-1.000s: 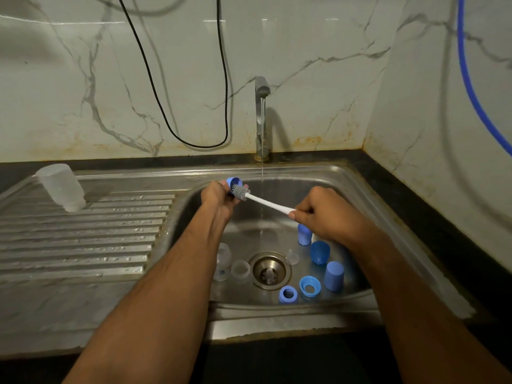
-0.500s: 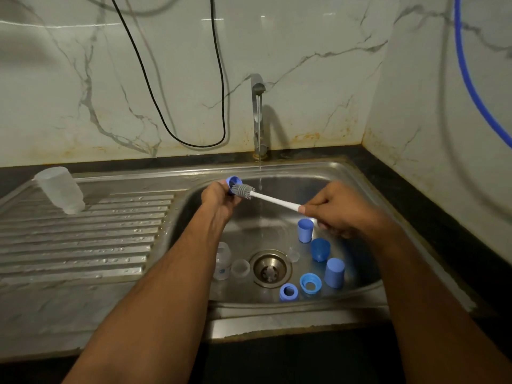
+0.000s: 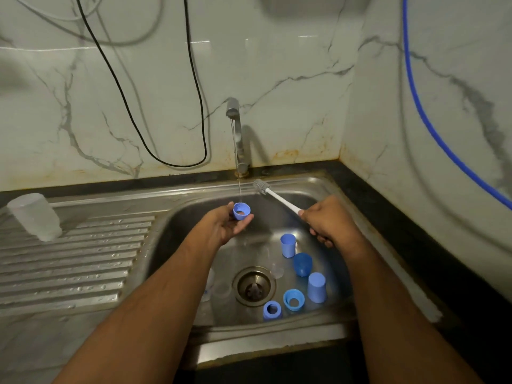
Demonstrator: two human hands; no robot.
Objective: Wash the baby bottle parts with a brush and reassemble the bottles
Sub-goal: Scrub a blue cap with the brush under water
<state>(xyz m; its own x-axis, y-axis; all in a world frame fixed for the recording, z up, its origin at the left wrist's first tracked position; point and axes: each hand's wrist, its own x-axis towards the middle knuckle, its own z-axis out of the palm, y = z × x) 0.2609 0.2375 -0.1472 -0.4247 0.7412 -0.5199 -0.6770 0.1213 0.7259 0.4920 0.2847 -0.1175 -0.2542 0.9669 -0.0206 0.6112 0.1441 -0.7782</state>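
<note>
My left hand (image 3: 225, 224) holds a small blue bottle ring (image 3: 241, 210) over the sink, its opening up under the thin stream from the tap (image 3: 235, 134). My right hand (image 3: 328, 221) grips the white handle of the bottle brush (image 3: 273, 194), whose grey bristle head points up and left, clear of the ring. On the sink floor lie blue caps (image 3: 288, 245) (image 3: 316, 287), a darker blue cap (image 3: 302, 264), and two blue rings (image 3: 293, 299) (image 3: 272, 309). A clear bottle (image 3: 209, 284) lies partly hidden behind my left forearm.
A clear bottle body (image 3: 34, 216) stands upside down on the ribbed steel drainboard (image 3: 72, 261) at the left. The drain (image 3: 253, 286) sits mid-sink. A black cable (image 3: 155, 112) and a blue hose (image 3: 432, 128) hang on the marble wall. Dark counter runs along the right.
The brush has come out of the blue ring and swung up to the right. My left hand has turned the ring's opening upward under the water.
</note>
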